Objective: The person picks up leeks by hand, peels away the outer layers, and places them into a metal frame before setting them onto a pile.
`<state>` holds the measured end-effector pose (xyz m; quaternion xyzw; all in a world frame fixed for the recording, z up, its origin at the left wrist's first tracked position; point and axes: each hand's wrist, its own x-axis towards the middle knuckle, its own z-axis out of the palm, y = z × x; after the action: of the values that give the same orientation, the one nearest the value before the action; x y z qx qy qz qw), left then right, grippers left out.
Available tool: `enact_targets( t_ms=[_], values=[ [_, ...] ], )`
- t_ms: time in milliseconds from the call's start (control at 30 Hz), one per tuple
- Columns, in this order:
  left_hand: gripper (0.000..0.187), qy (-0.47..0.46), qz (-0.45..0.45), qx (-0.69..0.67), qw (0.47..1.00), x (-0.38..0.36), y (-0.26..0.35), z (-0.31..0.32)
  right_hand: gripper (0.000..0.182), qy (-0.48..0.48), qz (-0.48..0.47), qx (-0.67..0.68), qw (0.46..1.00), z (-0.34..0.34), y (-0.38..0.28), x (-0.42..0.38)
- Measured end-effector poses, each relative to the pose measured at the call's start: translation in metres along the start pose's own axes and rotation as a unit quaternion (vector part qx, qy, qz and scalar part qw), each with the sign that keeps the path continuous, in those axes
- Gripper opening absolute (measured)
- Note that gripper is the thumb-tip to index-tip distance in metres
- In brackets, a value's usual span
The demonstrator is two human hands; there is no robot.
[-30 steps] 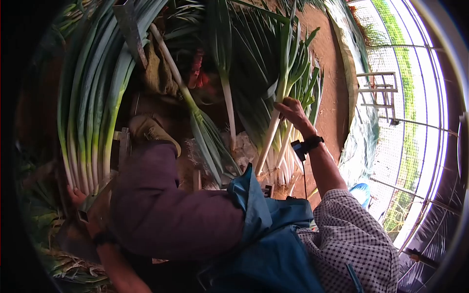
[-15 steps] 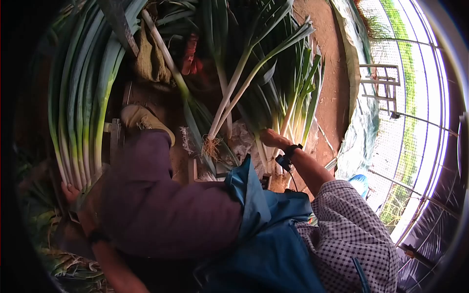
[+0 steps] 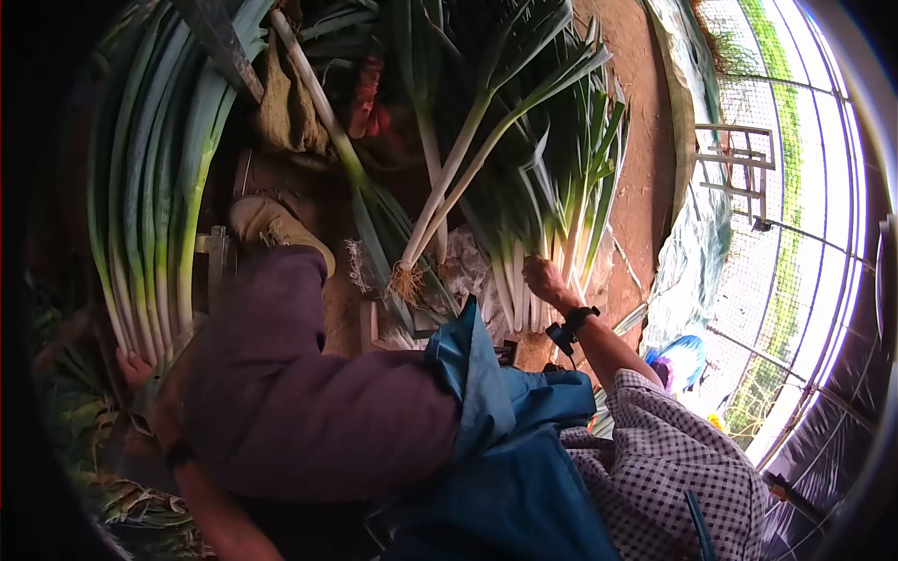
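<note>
On the far left, a bunch of long leeks (image 3: pixel 159 224) lies with its white ends by my left hand (image 3: pixel 137 367). That hand's fingers curl against the white ends and are partly hidden by them. At centre right, my right hand (image 3: pixel 547 280) is closed around white stalks in a pile of leeks (image 3: pixel 510 276). A black strap with a small device (image 3: pixel 571 327) is on my right wrist. Left of the pile, two crossing leeks (image 3: pixel 458 173) have their roots (image 3: pixel 405 282) near my knee.
A metal blade-like bar (image 3: pixel 220 47) slants in at the upper left, beside a brown cloth (image 3: pixel 290 103). Red material (image 3: pixel 367 98) lies among leaves. My shoe (image 3: pixel 276 229) rests near a metal bracket (image 3: pixel 217 257). Sheeting (image 3: pixel 697 224) and a mesh wall (image 3: pixel 748 309) run along the right.
My right hand has moved a little right and down over the pile, and more white stalks show to its left. My left hand has hardly moved. The view has shifted slightly.
</note>
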<state>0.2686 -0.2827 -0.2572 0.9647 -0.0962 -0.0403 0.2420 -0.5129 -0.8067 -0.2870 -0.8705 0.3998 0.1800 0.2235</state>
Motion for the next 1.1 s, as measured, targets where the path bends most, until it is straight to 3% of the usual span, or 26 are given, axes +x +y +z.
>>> enact_targets(
  t_ms=[67, 100, 200, 333, 367, 467, 533, 567, 600, 667, 700, 733, 800, 833, 933, 967, 1100],
  values=[
    [0.046, -0.008, 0.002, 0.001, 1.000, 0.004, -0.003, 0.002, 0.015, -0.085, 0.223, 0.095, 0.966, -0.025, -0.055, -0.007],
    [0.046, -0.007, 0.003, 0.002, 1.000, 0.003, -0.006, 0.002, 0.033, -0.101, 0.241, 0.103, 0.960, -0.027, -0.064, -0.007],
    [0.047, -0.010, 0.006, 0.009, 1.000, 0.004, -0.005, -0.002, 0.046, -0.138, 0.256, 0.140, 0.946, 0.013, -0.043, 0.006],
    [0.047, -0.009, 0.009, 0.010, 1.000, 0.007, -0.001, -0.001, 0.070, 0.002, 0.310, 0.165, 0.936, 0.022, -0.059, 0.014],
    [0.047, -0.009, 0.008, 0.009, 1.000, 0.006, -0.002, 0.000, 0.080, -0.039, 0.340, 0.187, 0.921, 0.008, -0.058, 0.008],
    [0.047, -0.006, 0.008, 0.006, 1.000, 0.007, 0.003, 0.002, 0.056, -0.142, 0.318, 0.290, 0.891, -0.015, -0.049, -0.009],
    [0.047, -0.005, 0.012, 0.001, 1.000, 0.009, 0.003, 0.009, 0.043, -0.074, 0.235, 0.351, 0.904, -0.062, -0.074, -0.041],
    [0.047, -0.006, 0.013, -0.002, 1.000, 0.010, 0.004, 0.012, 0.036, -0.174, 0.247, 0.384, 0.873, -0.074, -0.064, -0.048],
    [0.047, -0.006, 0.014, -0.004, 1.000, 0.013, 0.005, 0.015, 0.032, -0.162, 0.277, 0.485, 0.813, -0.085, -0.071, -0.063],
    [0.047, -0.001, 0.018, -0.008, 1.000, 0.015, 0.002, 0.019, 0.030, -0.296, 0.256, 0.387, 0.835, -0.078, -0.060, -0.068],
    [0.047, 0.000, 0.018, -0.009, 1.000, 0.016, -0.004, 0.021, 0.032, -0.291, 0.298, 0.487, 0.768, -0.079, -0.065, -0.074],
    [0.047, 0.002, 0.019, -0.009, 1.000, 0.015, -0.006, 0.023, 0.036, -0.284, 0.301, 0.531, 0.739, -0.067, -0.062, -0.066],
    [0.047, 0.003, 0.024, -0.012, 1.000, 0.016, -0.007, 0.025, 0.042, -0.200, 0.284, 0.444, 0.826, -0.065, -0.087, -0.033],
    [0.047, 0.002, 0.024, -0.013, 1.000, 0.015, 0.001, 0.026, 0.043, -0.187, 0.195, 0.455, 0.848, -0.037, -0.064, -0.018],
    [0.047, 0.008, 0.031, -0.019, 0.999, 0.021, -0.006, 0.029, 0.040, -0.060, 0.306, 0.421, 0.852, -0.038, -0.088, -0.005],
    [0.047, 0.013, 0.033, -0.025, 0.999, 0.023, -0.009, 0.032, 0.034, -0.073, 0.295, 0.503, 0.809, -0.056, -0.096, -0.018],
    [0.047, -0.001, 0.029, -0.051, 0.998, 0.022, -0.007, 0.047, 0.026, -0.237, 0.289, 0.392, 0.841, -0.130, -0.077, -0.067]
  ],
)
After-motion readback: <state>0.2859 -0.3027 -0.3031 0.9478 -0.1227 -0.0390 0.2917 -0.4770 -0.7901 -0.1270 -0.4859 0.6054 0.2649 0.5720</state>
